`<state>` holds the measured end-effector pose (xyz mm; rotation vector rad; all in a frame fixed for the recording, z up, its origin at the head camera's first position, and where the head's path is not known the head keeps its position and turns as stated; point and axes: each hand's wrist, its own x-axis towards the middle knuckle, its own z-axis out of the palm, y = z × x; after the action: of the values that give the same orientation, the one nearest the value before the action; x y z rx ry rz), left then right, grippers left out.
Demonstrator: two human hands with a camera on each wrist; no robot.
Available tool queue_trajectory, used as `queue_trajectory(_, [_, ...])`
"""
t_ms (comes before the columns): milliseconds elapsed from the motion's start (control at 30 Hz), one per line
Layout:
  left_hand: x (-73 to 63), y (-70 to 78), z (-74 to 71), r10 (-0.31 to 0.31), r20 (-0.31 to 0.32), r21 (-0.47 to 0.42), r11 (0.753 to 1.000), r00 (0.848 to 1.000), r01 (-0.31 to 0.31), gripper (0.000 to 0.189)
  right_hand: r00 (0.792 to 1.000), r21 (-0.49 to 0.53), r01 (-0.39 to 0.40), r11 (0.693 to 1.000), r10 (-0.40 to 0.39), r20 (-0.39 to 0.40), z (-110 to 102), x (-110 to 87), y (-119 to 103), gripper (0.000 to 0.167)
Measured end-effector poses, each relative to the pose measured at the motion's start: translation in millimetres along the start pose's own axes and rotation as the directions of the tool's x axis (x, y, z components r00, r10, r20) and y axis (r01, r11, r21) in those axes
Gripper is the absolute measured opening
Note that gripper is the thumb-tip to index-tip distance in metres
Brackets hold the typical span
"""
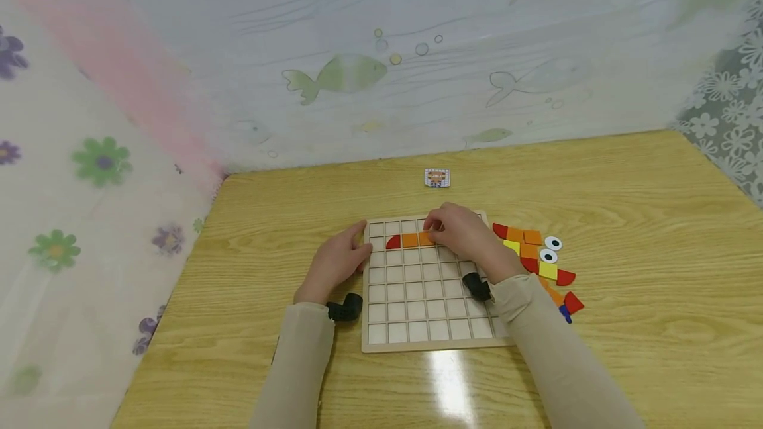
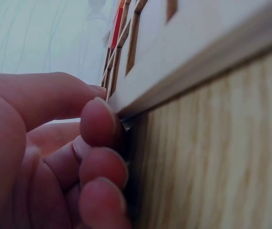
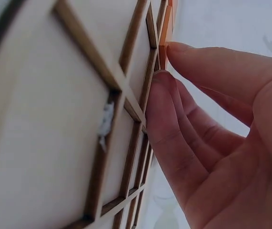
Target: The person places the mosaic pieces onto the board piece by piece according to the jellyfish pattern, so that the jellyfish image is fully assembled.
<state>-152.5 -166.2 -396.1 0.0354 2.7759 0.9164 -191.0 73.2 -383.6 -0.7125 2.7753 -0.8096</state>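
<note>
A square wooden grid board (image 1: 438,344) lies on the table. My left hand (image 1: 334,263) holds its left edge near the upper corner; the left wrist view shows curled fingers (image 2: 102,169) against the side. In the second row sit a red rounded-corner tile (image 1: 393,242) and, beside it, an orange square tile (image 1: 409,240). Just right of these, my right hand (image 1: 467,234) pinches another orange tile (image 1: 425,238) between thumb and finger, at the grid's surface. The right wrist view shows this orange tile (image 3: 163,51) at the fingertips; part of it is hidden.
Right of the board lie several loose tiles, among them a yellow square (image 1: 548,271), a red piece (image 1: 574,302), a blue piece (image 1: 565,312) and two round eye pieces (image 1: 553,243). A small printed card (image 1: 437,178) lies behind the board. Patterned curtains (image 1: 429,104) hang beyond the table.
</note>
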Motion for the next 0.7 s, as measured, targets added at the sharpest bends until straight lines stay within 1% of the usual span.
queue_trajectory(200, [-0.2,-0.8,-1.2,-0.003,-0.002,-0.006,1.000,1.000,0.003,0.054,1.000,0.013,0.009,1.000,-0.009,0.021,-1.8,0.1,0.6,0.015])
queue_trajectory(400, [-0.5,-1.5,-1.3,-0.006,-0.008,-0.017,1.000,1.000,0.006,0.054,0.999,0.050,0.010,0.999,-0.012,0.041,-5.2,-1.5,2.3,0.018])
queue_trajectory(567, [0.1,-2.3,-0.4,-0.002,-0.003,-0.027,1.000,1.000,0.002,0.053,0.999,0.063,-0.007,0.998,0.004,0.048,-9.8,-4.8,5.3,0.019])
queue_trajectory(700, [1.0,-1.7,0.0,-0.004,-0.002,-0.016,1.000,1.000,0.004,0.053,0.999,0.074,0.007,0.997,-0.010,0.034,-16.4,-8.6,11.3,0.021])
